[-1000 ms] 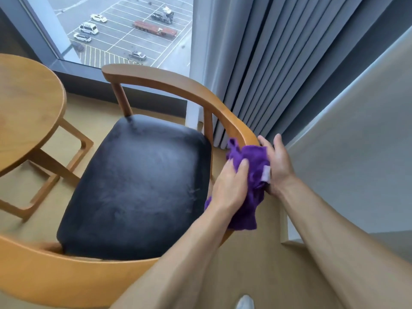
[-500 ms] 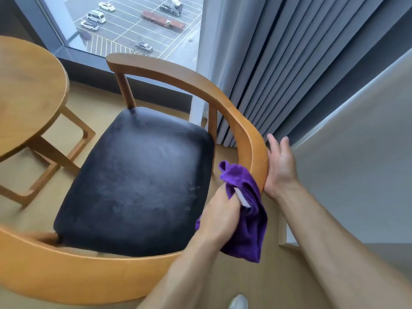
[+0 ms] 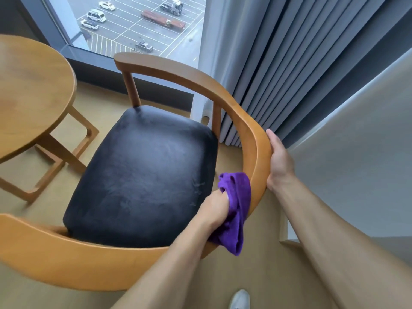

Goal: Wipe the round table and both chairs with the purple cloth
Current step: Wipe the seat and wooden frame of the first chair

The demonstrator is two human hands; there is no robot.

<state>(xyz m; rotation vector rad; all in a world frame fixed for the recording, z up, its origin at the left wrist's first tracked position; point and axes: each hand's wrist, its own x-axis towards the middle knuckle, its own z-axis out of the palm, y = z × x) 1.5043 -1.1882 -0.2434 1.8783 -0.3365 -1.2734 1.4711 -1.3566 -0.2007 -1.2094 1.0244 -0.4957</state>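
- The left hand (image 3: 215, 208) grips the purple cloth (image 3: 236, 210) bunched in its curled fingers, pressing it against the inner face of the chair's curved wooden backrest (image 3: 256, 152), at the near right.
- The right hand (image 3: 278, 161) rests on the rail's outer face, fingers fairly straight along the wood, steadying it.
- The cloth looks soft, light and limp; its loose end hangs below the rail, so a bunched hold suits it.
- The rail is smooth, stiff wood; the black seat (image 3: 142, 175) is padded and slightly glossy.
- The round counter (image 3: 33, 90) stands at the far left.
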